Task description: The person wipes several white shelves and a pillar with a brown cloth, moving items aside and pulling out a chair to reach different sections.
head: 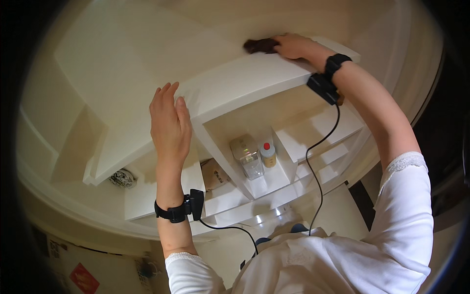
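Note:
Before me stands a white shelf unit, its top board (235, 86) running across the middle of the view. My right hand (295, 46) presses a dark brown cloth (261, 46) against the right part of this board, close to the wall. Part of the cloth is hidden under the fingers. My left hand (170, 123) is raised with its back towards me, the thumb apart from the fingers. It holds nothing and hangs over or near the board's left part; I cannot tell whether it touches.
Below the board, a clear plastic container (248, 158) stands beside a bottle with a red cap (268, 155). A brown paper package (213, 174) with writing lies in a lower compartment. At left sits a patterned round jar (123, 178). Black cables (319, 183) hang from both wrist devices.

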